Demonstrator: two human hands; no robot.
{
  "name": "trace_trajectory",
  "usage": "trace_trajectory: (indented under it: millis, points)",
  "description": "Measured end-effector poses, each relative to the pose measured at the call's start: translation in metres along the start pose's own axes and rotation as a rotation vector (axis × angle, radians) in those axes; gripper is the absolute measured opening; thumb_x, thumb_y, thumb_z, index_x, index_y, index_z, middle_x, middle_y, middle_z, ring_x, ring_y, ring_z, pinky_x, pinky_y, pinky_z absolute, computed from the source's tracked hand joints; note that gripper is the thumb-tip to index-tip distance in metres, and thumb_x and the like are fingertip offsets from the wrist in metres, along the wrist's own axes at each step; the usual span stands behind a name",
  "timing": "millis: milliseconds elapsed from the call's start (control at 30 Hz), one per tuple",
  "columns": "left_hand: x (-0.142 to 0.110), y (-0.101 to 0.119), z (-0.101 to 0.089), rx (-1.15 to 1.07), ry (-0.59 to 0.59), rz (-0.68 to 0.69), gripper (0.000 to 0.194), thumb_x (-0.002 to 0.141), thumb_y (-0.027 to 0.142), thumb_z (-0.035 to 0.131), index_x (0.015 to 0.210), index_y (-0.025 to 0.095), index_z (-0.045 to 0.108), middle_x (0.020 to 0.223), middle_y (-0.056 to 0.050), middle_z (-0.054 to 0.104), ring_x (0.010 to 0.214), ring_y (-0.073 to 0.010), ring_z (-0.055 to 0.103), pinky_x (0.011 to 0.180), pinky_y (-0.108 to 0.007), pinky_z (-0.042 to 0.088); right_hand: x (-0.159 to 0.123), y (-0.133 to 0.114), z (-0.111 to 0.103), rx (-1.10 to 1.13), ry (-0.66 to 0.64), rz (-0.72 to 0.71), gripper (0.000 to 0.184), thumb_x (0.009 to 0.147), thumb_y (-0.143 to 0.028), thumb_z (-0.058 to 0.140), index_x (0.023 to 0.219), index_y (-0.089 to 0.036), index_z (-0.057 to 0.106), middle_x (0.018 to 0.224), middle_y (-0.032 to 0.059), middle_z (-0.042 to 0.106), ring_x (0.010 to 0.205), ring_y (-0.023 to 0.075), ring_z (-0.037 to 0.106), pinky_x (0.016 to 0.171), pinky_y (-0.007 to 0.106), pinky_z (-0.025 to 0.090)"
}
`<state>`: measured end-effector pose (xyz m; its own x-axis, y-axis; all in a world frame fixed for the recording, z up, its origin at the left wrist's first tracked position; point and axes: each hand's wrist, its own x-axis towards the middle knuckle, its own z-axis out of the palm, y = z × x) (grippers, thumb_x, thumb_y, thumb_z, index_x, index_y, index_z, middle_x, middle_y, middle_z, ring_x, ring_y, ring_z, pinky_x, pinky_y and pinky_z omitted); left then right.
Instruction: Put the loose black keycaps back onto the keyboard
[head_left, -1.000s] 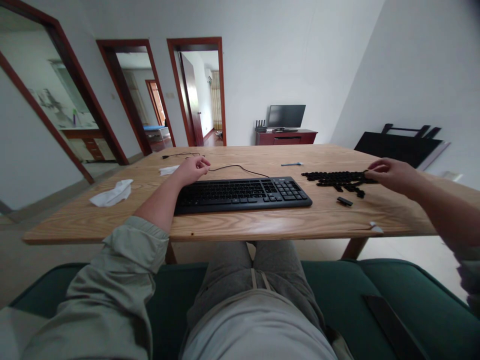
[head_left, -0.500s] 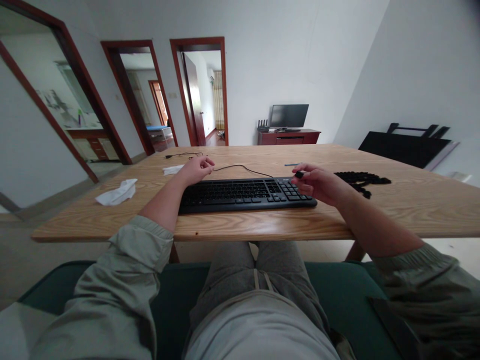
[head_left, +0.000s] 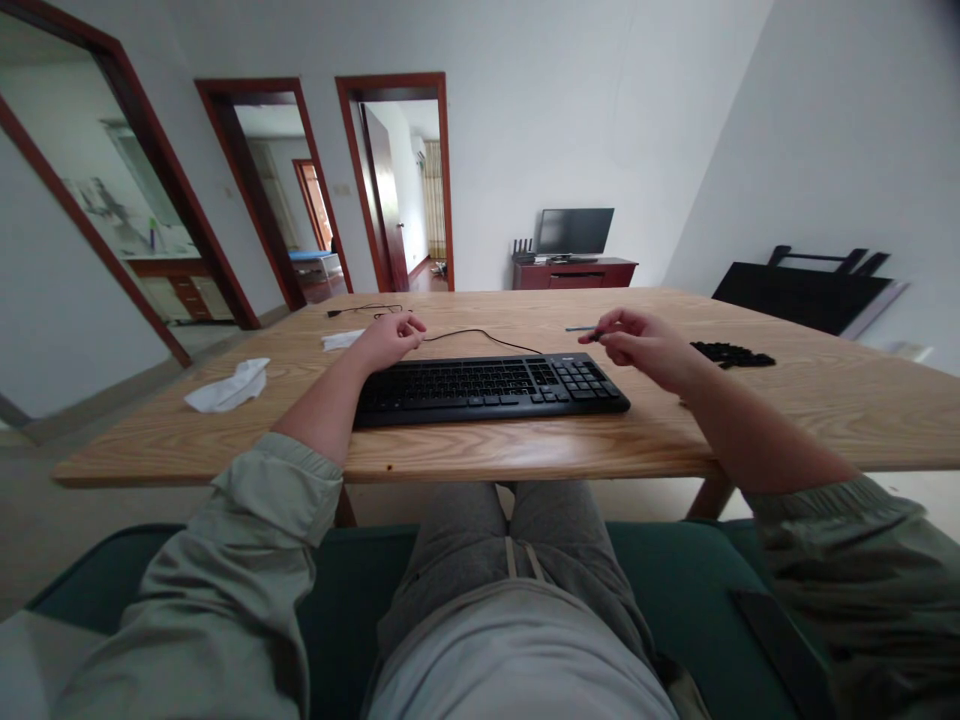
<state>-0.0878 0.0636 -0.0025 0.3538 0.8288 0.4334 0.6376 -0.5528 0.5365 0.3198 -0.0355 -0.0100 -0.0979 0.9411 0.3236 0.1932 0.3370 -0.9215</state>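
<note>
A black keyboard (head_left: 480,388) lies near the table's front edge, its thin cable (head_left: 487,332) running from the back edge toward the left. Beside its back left corner rests my left hand (head_left: 390,338), fingers loosely curled and a little apart, with nothing visible in them; the cable passes close by its fingertips. Just above and behind the number pad, my right hand (head_left: 641,345) pinches a small black keycap (head_left: 595,337). Beyond those fingers lies a thin bluish stick (head_left: 578,329). To the right sits a pile of black keycaps (head_left: 731,355), partly hidden by my right hand and forearm.
The wooden table (head_left: 825,410) bears a crumpled white tissue (head_left: 229,386) at left and another tissue (head_left: 341,340) behind my left wrist. The cable's plug (head_left: 334,313) lies farther back. A monitor (head_left: 575,232) stands on a red cabinet (head_left: 574,275) by the wall.
My right hand has moved away from me, up off the number pad, with the keycap still pinched. My left hand has stayed in place. The view has shifted slightly.
</note>
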Motion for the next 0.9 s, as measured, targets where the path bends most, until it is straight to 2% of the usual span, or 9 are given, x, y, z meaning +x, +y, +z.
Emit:
trace_trajectory:
  millis: [100, 200, 300, 500, 733, 900]
  points:
    - [0.0, 0.001, 0.0, -0.009, -0.008, -0.006, 0.025, 0.073, 0.035, 0.062, 0.092, 0.017, 0.066, 0.074, -0.002, 0.065, 0.065, -0.0162, 0.056, 0.062, -0.029, 0.043, 0.013, 0.015, -0.015, -0.247, 0.058, 0.0, 0.022, 0.073, -0.034, 0.071, 0.085, -0.022, 0.057, 0.09, 0.0051, 0.073, 0.055, 0.0101, 0.043, 0.051, 0.026, 0.034]
    - [-0.001, 0.002, 0.0, -0.013, -0.008, -0.002, 0.025, 0.074, 0.036, 0.063, 0.091, 0.018, 0.066, 0.074, -0.002, 0.065, 0.064, -0.0164, 0.056, 0.062, -0.029, 0.043, 0.021, 0.036, -0.026, -0.534, 0.047, -0.03, 0.026, 0.073, -0.045, 0.071, 0.08, -0.02, 0.063, 0.077, 0.0052, 0.069, 0.065, 0.016, 0.054, 0.061, 0.03, 0.042]
    - [-0.002, 0.003, 0.0, -0.015, -0.003, 0.005, 0.025, 0.073, 0.036, 0.063, 0.091, 0.018, 0.066, 0.074, -0.003, 0.065, 0.066, -0.0169, 0.057, 0.062, -0.029, 0.042, 0.021, 0.05, -0.03, -0.715, 0.021, -0.087, 0.031, 0.074, -0.051, 0.068, 0.079, -0.019, 0.068, 0.079, 0.0064, 0.07, 0.071, 0.0197, 0.058, 0.067, 0.033, 0.045]
    - [-0.001, 0.002, 0.001, -0.001, -0.002, 0.002, 0.024, 0.072, 0.032, 0.062, 0.09, 0.018, 0.067, 0.075, -0.003, 0.065, 0.066, -0.0171, 0.057, 0.062, -0.029, 0.041, 0.015, 0.05, -0.031, -0.824, -0.007, -0.053, 0.029, 0.077, -0.046, 0.065, 0.086, -0.021, 0.075, 0.08, 0.0053, 0.072, 0.064, 0.0181, 0.057, 0.063, 0.033, 0.045]
    - [0.0, 0.0, 0.001, 0.008, -0.014, 0.01, 0.025, 0.073, 0.032, 0.061, 0.093, 0.017, 0.067, 0.075, -0.003, 0.065, 0.067, -0.0174, 0.057, 0.062, -0.029, 0.041, 0.014, 0.048, -0.032, -0.917, 0.0, -0.087, 0.029, 0.079, -0.045, 0.064, 0.088, -0.021, 0.078, 0.075, 0.0058, 0.072, 0.067, 0.0203, 0.06, 0.069, 0.035, 0.047]
    - [0.0, -0.001, 0.001, 0.013, -0.012, 0.004, 0.026, 0.072, 0.031, 0.061, 0.093, 0.018, 0.067, 0.079, -0.004, 0.067, 0.07, -0.0182, 0.059, 0.064, -0.03, 0.043, 0.013, 0.045, -0.031, -0.936, -0.046, -0.096, 0.031, 0.081, -0.043, 0.062, 0.096, -0.022, 0.079, 0.068, 0.0035, 0.071, 0.065, 0.0203, 0.061, 0.07, 0.035, 0.049]
